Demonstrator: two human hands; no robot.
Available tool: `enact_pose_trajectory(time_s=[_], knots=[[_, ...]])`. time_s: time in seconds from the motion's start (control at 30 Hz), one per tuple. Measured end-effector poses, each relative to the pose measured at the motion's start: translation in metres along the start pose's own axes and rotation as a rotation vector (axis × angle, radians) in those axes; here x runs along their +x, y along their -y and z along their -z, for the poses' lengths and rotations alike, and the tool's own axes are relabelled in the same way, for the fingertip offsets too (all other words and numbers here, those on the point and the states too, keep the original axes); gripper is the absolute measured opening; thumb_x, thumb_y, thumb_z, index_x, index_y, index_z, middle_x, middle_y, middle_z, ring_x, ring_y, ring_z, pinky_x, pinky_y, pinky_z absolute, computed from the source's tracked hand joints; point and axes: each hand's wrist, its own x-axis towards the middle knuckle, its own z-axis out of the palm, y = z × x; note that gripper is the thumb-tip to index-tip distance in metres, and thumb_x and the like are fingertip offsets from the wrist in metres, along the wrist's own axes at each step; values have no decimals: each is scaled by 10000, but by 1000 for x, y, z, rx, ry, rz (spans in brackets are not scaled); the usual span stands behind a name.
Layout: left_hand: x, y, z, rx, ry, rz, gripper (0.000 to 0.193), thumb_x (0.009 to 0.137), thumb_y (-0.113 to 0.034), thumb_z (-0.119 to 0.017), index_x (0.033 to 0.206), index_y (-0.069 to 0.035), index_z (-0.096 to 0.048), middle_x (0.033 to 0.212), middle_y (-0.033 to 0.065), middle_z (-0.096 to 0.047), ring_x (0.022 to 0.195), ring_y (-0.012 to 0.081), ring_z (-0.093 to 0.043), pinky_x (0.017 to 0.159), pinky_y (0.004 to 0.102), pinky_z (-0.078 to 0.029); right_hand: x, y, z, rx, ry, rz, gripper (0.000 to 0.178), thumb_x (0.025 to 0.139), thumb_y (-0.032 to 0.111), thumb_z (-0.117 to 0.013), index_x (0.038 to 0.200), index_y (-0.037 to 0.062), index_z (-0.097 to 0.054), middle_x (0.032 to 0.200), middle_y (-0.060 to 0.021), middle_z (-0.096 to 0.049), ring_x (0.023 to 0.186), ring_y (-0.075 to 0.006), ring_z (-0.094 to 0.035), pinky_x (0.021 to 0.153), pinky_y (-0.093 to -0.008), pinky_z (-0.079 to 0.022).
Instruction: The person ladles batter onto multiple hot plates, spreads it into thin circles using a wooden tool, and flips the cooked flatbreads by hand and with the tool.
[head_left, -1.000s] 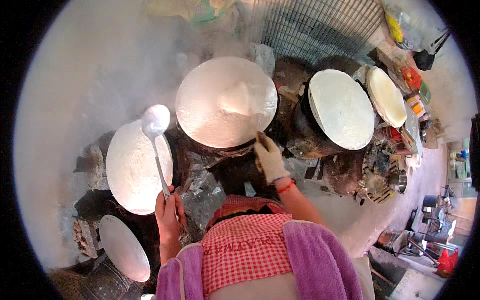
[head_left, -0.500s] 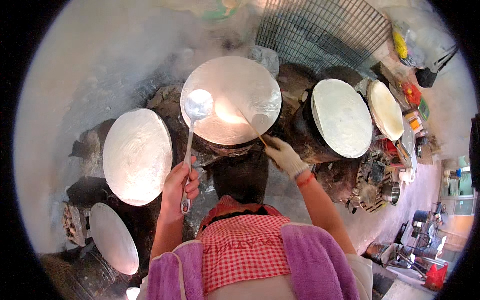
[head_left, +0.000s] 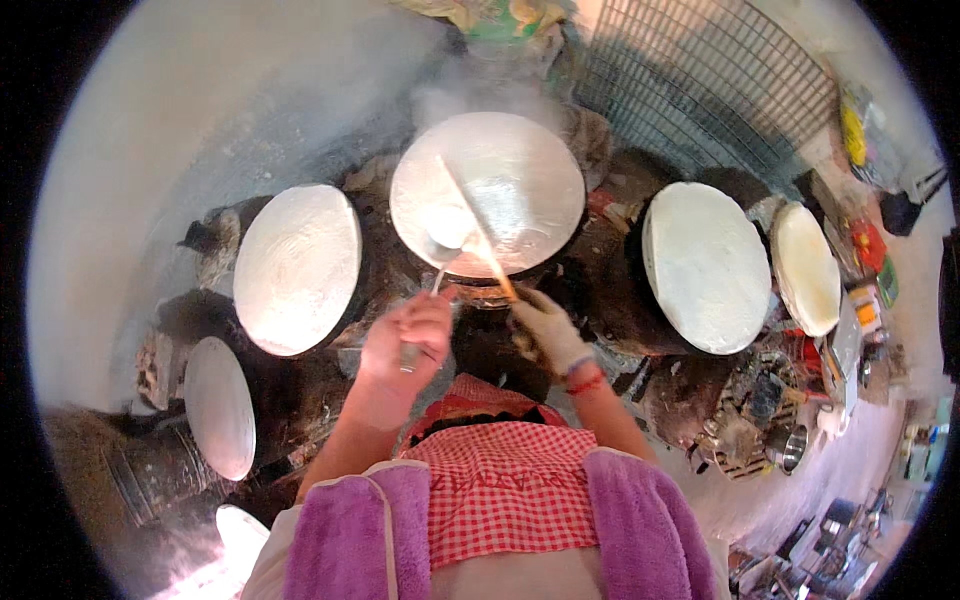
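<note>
The round griddle (head_left: pixel 530 220) in the middle has a pale, wet-looking surface with steam behind it. My left hand (head_left: pixel 408 338) is wrapped round the handle of a metal ladle (head_left: pixel 446 228), whose bowl is over the griddle's near left part. In a work glove, my right hand (head_left: pixel 548 332) grips a long, thin wooden spatula (head_left: pixel 500 276). Its pale blade slants up and left across the griddle, passing close to the ladle bowl. Whether the two tools touch I cannot tell. Motion blurs the left fingers and the spatula.
More round griddles stand left (head_left: pixel 298 270) and right (head_left: pixel 706 268), coated white. Farther right lies a pale round sheet (head_left: pixel 806 270). A bare-looking round plate (head_left: pixel 220 408) sits lower left. A wire rack (head_left: pixel 705 85) leans behind; a metal pot (head_left: pixel 787 448) stands lower right.
The ladle has dropped lower and come nearer the spatula, my left hand moving right. The spatula's blade now shows across the griddle. The whole view has shifted slightly.
</note>
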Motion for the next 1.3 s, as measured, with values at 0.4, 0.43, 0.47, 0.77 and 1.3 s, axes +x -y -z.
enact_pose_trajectory(time_s=[0.4,0.43,0.47,0.77,1.3], knots=[[-96,-34,-13,173,357,-220,500,1089,-150,-365,1535,32,-230,847,55,-447,542,83,-441,374,223,-384,35,-19,9,-955,-11,589,357,942,205,-647,1249,25,-636,1191,-143,-704,1107,-274,-664,959,-347,-502],[-114,-40,-16,244,342,-283,501,1092,-149,-354,1534,41,-215,848,58,-443,543,86,-440,375,227,-388,35,-16,9,-941,-7,623,362,944,205,-645,1255,23,-631,1190,-137,-705,1096,-262,-670,946,-339,-509],[-130,-50,-17,310,330,-328,503,1094,-147,-343,1533,50,-200,849,61,-438,544,90,-439,376,231,-392,33,-16,30,-831,-95,483,370,952,213,-632,1282,44,-625,1181,-134,-709,1085,-249,-673,947,-361,-511],[-358,-176,41,465,138,-721,480,1089,-193,-399,1506,2,-263,766,-7,-336,504,52,-324,351,185,-269,26,-151,-85,-613,-108,331,438,961,147,-628,1364,-10,-562,1349,-139,-624,1232,-219,-590,1019,-328,-448],[-392,-341,170,815,-604,-1069,351,1031,-338,-522,1259,-73,-559,722,38,-522,473,115,-433,394,260,-325,78,-269,-355,-1309,441,773,420,970,170,-597,1378,79,-554,1293,-210,-616,1107,-386,-630,925,-427,-524]])
